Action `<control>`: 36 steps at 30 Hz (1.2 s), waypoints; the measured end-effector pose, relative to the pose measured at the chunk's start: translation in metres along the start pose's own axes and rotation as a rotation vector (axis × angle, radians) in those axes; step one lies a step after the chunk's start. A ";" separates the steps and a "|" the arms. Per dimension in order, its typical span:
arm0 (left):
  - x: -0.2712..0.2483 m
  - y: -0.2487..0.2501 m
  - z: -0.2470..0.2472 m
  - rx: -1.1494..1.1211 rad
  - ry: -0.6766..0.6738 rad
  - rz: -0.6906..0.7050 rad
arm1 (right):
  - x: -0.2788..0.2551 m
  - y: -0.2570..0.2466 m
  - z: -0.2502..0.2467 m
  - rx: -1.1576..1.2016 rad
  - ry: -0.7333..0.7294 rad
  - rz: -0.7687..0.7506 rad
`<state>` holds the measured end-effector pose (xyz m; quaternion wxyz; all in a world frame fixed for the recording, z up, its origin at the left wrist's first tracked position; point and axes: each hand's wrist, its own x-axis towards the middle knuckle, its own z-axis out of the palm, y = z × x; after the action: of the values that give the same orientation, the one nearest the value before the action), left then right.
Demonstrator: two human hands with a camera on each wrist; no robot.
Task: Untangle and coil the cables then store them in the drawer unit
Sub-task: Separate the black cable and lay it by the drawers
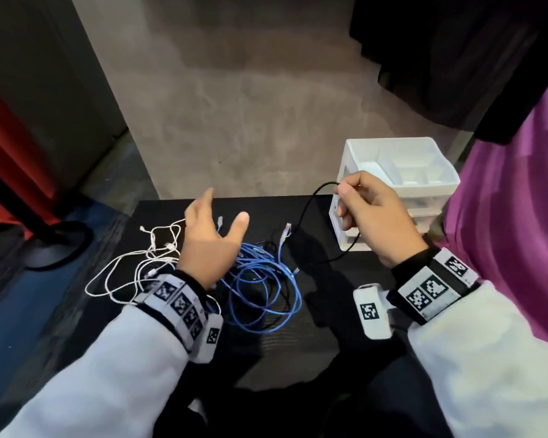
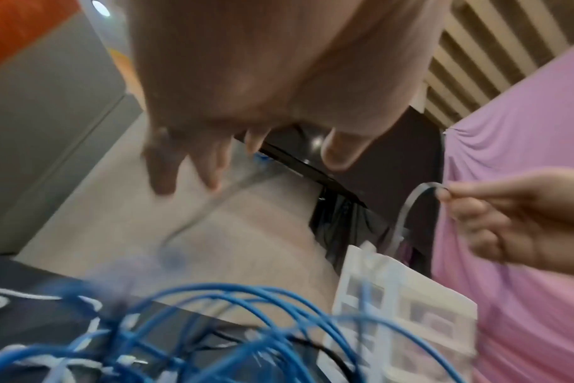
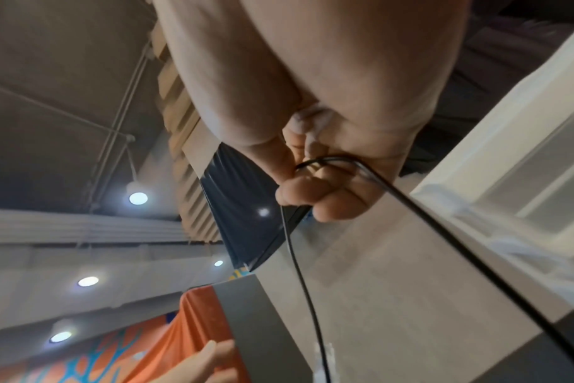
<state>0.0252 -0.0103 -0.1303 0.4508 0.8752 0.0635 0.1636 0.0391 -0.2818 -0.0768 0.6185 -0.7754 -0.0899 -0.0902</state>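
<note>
Table (image 1: 298, 343): your black work surface; everything below is placed from it.
Drawer unit (image 1: 402, 165): white, on the table's far right corner.
Blue cables (image 1: 260, 289): tangled at the table's centre.
White cables (image 1: 133, 270): on its left side.
Black cable (image 1: 307, 210): your right hand (image 1: 374, 216) pinches it above the table.
Left hand (image 1: 209, 245): spread, empty, above the tangle.

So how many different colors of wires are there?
3. The white cable lies at the table's left, the blue cable is piled mid-table, and the black cable hangs from the right hand. More could hide underneath.
</note>
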 end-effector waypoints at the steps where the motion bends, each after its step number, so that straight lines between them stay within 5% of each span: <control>1: -0.008 0.006 0.005 -0.018 0.059 0.136 | 0.000 -0.005 0.003 0.002 -0.007 -0.014; 4: -0.017 0.021 0.030 -0.070 -0.021 0.384 | -0.001 -0.022 0.016 -0.023 -0.092 -0.062; 7: -0.015 0.020 0.056 -0.031 -0.234 0.364 | 0.002 -0.045 0.026 0.041 -0.125 -0.140; 14: -0.011 -0.074 0.070 0.369 -0.551 0.103 | 0.054 -0.132 -0.065 0.323 0.398 -0.429; 21: -0.008 -0.078 0.055 0.300 -0.283 0.199 | 0.044 -0.112 -0.075 0.100 0.221 -0.305; 27: -0.022 -0.066 0.030 0.339 -0.375 0.183 | 0.039 -0.055 -0.070 -0.146 0.111 -0.212; 32: -0.028 -0.069 0.008 0.334 -0.314 0.178 | 0.044 0.006 -0.069 -0.704 -0.112 -0.178; 34: -0.029 -0.073 0.001 0.314 -0.268 0.149 | 0.041 0.029 -0.063 -0.929 -0.153 -0.060; 36: -0.029 -0.079 -0.007 0.290 -0.240 0.129 | 0.035 0.053 -0.053 -0.915 -0.196 0.083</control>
<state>-0.0019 0.0339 -0.1972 0.3127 0.9465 -0.0241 0.0761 0.0847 -0.3442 -0.1066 0.2047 -0.9762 -0.0680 -0.0221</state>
